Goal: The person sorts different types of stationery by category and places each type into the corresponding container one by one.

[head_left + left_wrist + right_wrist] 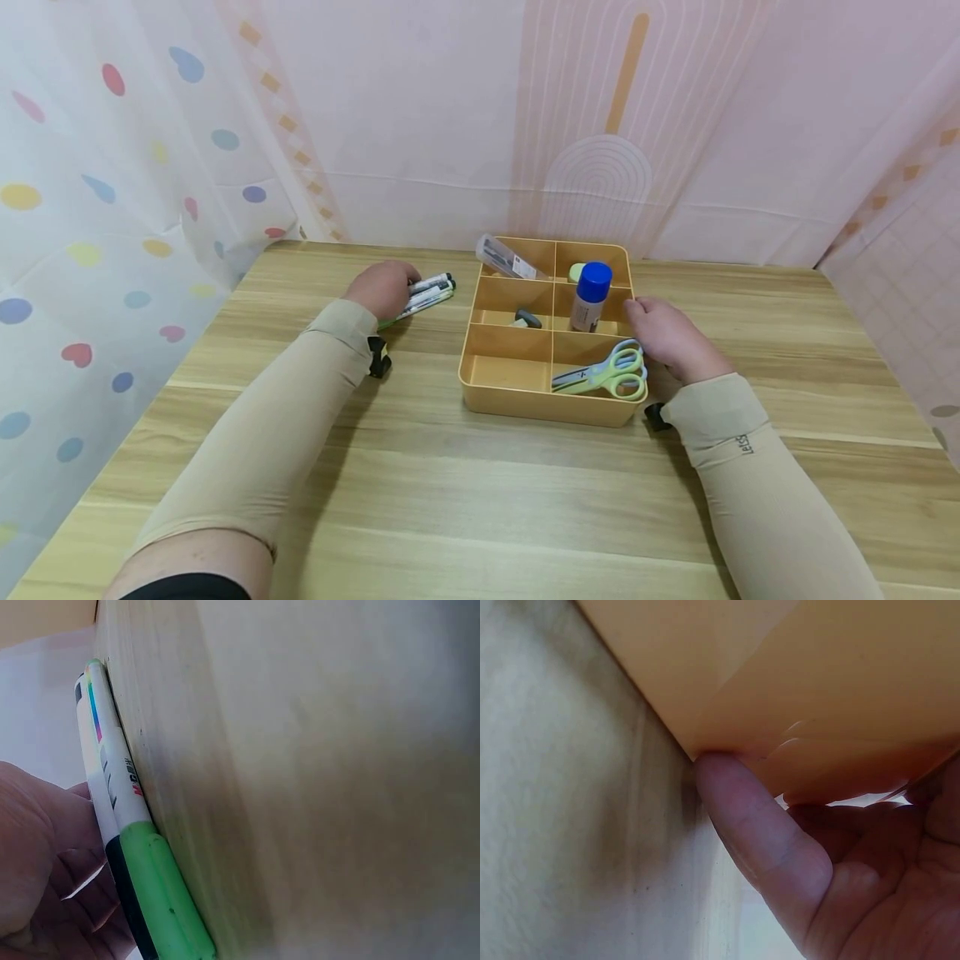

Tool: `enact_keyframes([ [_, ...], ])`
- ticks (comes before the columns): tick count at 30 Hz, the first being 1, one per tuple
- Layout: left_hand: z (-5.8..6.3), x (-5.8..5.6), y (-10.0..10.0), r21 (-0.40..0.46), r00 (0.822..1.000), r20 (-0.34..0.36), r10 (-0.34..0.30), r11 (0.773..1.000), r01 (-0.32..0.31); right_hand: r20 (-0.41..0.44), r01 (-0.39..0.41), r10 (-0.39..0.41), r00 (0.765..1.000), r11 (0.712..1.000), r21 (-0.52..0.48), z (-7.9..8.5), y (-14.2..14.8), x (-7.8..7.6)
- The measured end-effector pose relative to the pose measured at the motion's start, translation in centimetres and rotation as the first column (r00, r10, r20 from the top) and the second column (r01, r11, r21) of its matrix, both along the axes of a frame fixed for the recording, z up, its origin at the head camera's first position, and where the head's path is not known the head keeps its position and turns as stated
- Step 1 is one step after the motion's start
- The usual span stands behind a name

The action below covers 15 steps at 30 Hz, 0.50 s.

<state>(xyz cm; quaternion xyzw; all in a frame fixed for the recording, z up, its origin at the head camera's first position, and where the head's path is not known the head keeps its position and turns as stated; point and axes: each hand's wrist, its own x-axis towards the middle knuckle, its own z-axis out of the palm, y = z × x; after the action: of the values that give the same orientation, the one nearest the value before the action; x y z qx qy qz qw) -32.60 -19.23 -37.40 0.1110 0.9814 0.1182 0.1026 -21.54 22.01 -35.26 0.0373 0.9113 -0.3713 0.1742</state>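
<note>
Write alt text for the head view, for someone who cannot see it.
A person's left hand curls around several pens on a wooden table, while the right hand touches the side of a six-compartment yellow organizer. It holds, among other things, scissors, a blue-capped tube and a clear case.

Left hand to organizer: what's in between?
Pens jutting from the left hand, then a narrow strip of bare tabletop before the organizer. Shows in the head view.

The pens (129, 810) are white, green and black; the tray (525, 404), orange; the left curtain (112, 250), multicoloured-spotted white.
</note>
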Motion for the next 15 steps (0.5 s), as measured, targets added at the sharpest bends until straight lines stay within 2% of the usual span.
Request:
enact_keyframes([
  [11, -0.86, -0.69, -0.68, 0.018, 0.999, -0.049, -0.005, 1.0, 0.006, -0.005, 0.003, -0.003, 1.0, 1.0, -0.005, 0.02, 0.0, 0.04],
  [15, -0.64, -0.72, -0.86, 0.027, 0.998, -0.056, -0.007, 1.0, 0.008, -0.006, 0.002, -0.002, 1.0, 1.0, -0.003, 0.04, 0.05, 0.07],
])
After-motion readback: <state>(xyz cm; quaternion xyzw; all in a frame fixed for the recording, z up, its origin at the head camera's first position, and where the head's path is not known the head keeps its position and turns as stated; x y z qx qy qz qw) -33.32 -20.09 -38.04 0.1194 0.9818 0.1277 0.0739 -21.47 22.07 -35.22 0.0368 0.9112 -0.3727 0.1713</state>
